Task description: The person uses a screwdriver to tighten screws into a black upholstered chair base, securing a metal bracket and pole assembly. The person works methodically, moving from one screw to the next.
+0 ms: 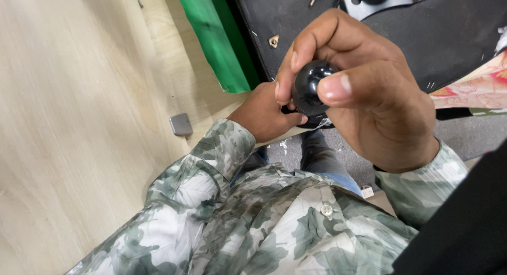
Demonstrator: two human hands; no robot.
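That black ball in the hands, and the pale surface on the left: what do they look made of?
The black ball, pinched in the right hand, looks like hard polished plastic or resin; sharp window-like highlights show a glossy finish, though coated metal is possible. The pale surface looks like light wood or wood-look laminate, matt, with fine straight grain lines. The left hand is beneath the ball.
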